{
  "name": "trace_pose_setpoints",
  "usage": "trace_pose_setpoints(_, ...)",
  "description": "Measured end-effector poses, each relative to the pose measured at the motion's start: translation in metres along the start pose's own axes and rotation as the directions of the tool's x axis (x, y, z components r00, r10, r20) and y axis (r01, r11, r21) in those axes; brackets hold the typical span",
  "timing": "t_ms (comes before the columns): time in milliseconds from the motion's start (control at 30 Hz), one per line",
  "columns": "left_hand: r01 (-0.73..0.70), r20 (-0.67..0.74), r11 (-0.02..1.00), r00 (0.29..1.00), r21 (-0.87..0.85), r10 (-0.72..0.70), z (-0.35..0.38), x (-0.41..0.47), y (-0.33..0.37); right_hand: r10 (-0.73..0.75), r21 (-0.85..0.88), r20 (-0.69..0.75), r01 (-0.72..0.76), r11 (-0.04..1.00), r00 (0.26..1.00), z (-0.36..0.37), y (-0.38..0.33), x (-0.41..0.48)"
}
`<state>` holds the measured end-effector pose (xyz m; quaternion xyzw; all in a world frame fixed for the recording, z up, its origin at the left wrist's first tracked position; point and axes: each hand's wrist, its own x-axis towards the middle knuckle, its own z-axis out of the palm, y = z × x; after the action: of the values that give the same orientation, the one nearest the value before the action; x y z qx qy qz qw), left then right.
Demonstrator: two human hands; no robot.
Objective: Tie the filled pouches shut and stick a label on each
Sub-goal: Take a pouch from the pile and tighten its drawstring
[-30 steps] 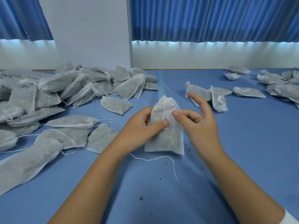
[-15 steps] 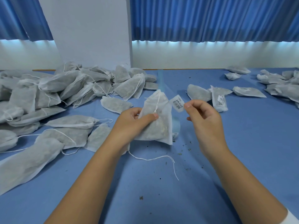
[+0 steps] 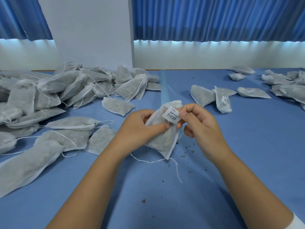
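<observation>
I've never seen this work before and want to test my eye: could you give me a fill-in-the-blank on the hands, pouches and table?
1. The label pinched by the right hand bears a printed ___.
2. The left hand holds ___ pouch.
3. The table is ___ in colour.
4. The big pile of pouches lies on the person's ___ side.

Missing words: barcode; one; blue; left.

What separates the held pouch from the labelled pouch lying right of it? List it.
Held pouch: gripped by left hand; labelled pouch: lying on table. Held pouch's label is pinched by right hand; labelled pouch's is stuck on. Both white, filled.
</observation>
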<state>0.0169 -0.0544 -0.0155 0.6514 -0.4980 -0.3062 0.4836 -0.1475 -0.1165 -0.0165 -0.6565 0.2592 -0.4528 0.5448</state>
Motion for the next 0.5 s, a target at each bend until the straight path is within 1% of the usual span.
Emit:
trace_pose_setpoints(100,-0.001,0.029,1.000,1.000,0.003,0.001,-0.0008,-0.0008,0.0010,0.022,-0.013,-0.036,-0.022,1.000,0.999,-0.0013,0.0014,0.0018)
trace_pose_setpoints(267,0.007,0.046,0.999,0.999,-0.036,-0.005,-0.0015,-0.0007,0.0006,0.060,0.020,-0.027,-0.060,0.998,0.998,-0.0015,-0.0024,0.0026)
trace_pose_setpoints(400,0.003,0.050,0.998,0.999,-0.062,0.001,-0.0034,-0.0001,-0.0012,0.088,0.001,-0.056,-0.088,0.996,0.995,-0.0036,-0.0023,0.0037)
trace_pose_setpoints(500,-0.006,0.086,0.998,0.996,-0.064,0.011,-0.0039,-0.0005,-0.0013,0.132,-0.030,-0.063,-0.134,0.991,0.989,-0.0050,-0.0015,0.0039)
